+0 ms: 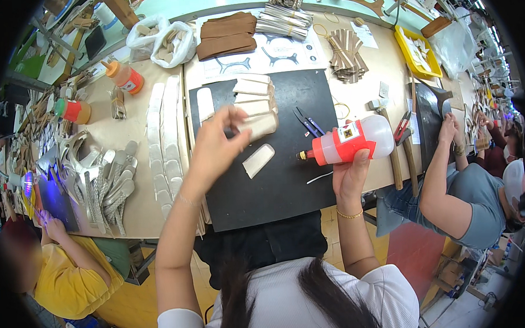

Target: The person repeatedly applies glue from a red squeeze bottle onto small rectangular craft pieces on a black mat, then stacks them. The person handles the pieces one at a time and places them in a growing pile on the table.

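Note:
My right hand point(352, 180) is wrapped round a squeeze bottle point(380, 136) with a clear body, a red shoulder and a red label. Lying on its side in the air, the bottle points its dark nozzle left over the black mat point(240, 194). My left hand point(216, 145) is curled, with thumb and fingers at the left end of a pale leather piece point(262, 126), the nearest of a fanned stack point(252, 94). That end is partly hidden by my fingers. A single pale piece point(259, 160) rests on the mat below, and another point(205, 104) lies at its upper left.
Purple-handled tweezers point(310, 124) lie beyond the bottle's nozzle. Pale strips point(170, 138) line the left side, near woven straps point(108, 188). Brown strips point(227, 33) and an orange-topped bottle point(124, 77) stand farther back. Hammers point(392, 152) lie right; co-workers sit on both sides.

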